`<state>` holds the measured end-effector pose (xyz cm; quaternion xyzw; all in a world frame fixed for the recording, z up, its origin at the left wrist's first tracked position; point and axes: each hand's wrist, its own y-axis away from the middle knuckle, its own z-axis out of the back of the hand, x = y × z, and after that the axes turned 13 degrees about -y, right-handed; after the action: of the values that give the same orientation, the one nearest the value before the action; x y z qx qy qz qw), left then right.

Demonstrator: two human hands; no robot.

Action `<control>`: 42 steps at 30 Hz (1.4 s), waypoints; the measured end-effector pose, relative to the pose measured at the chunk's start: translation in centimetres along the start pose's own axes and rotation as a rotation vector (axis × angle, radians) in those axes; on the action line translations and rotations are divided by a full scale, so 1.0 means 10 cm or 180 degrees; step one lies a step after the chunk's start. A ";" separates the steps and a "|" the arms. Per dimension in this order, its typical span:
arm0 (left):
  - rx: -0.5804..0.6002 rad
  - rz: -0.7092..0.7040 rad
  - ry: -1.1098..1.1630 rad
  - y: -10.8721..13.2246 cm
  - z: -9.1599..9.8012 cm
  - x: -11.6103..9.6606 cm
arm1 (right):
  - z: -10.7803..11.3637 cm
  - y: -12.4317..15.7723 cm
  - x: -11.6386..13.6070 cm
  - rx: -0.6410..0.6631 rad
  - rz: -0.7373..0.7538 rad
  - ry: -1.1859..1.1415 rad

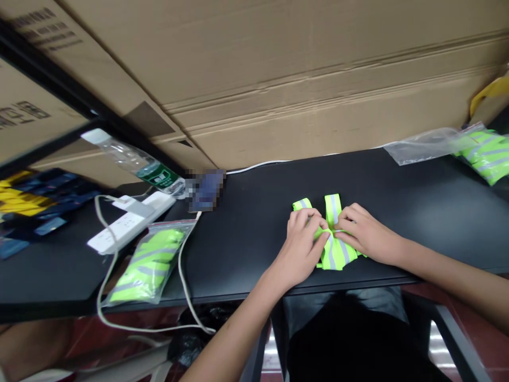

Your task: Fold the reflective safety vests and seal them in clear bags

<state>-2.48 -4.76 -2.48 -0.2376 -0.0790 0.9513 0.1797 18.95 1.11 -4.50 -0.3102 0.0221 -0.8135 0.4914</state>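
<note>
A neon green band with grey reflective stripes [333,208] lies folded on the black table [254,212] near its front edge. My left hand [301,245] presses on its left part, fingers closed in a pinch at the middle. My right hand [363,233] rests on its right part, fingertips pinching the same spot. The two hands touch at the fingertips over the band.
A sealed clear bag of green bands [149,263] lies at the left front edge beside a white power strip [129,220] and its cable. A plastic bottle [135,162] lies behind. More bagged bands [487,151] sit at the far right. Cardboard boxes [278,79] wall the back.
</note>
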 end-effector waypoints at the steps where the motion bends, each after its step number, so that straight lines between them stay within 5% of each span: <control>1: 0.0011 0.0091 -0.0147 -0.03 -0.01 0.00 | -0.01 0.00 0.01 -0.0015 -0.0044 0.0008; 4: -0.0387 0.0264 -0.0702 -0.04 -0.05 0.02 | -0.02 0.02 0.06 -0.0179 -0.0175 0.0138; 10: -0.1030 -0.0606 -0.0920 0.20 -0.11 -0.02 | 0.01 0.09 0.16 -0.0068 0.0295 0.0623; 19: -0.0799 -0.0310 -0.1548 0.51 -0.03 -0.25 | 0.06 0.21 0.21 0.0298 0.0447 0.0543; 30: -0.0547 -0.0584 -0.1266 0.58 -0.01 -0.13 | 0.09 0.23 0.22 0.0477 0.0329 0.0238; 35: -0.0355 -0.0728 -0.1001 0.40 0.08 -0.08 | 0.17 0.20 0.20 0.0446 0.0155 -0.0375; 39: -0.0050 -0.0179 -0.0182 0.18 0.07 0.03 | 0.28 0.00 0.07 0.0462 -0.0385 -0.0736; 42: -0.0101 0.0243 -0.0020 0.07 0.01 0.10 | 0.32 -0.24 -0.04 0.0712 -0.0349 -0.0788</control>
<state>-3.54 -5.01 -2.92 -0.2402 -0.0855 0.9569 0.1392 18.92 3.50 -1.26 -0.3522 -0.1462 -0.7921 0.4767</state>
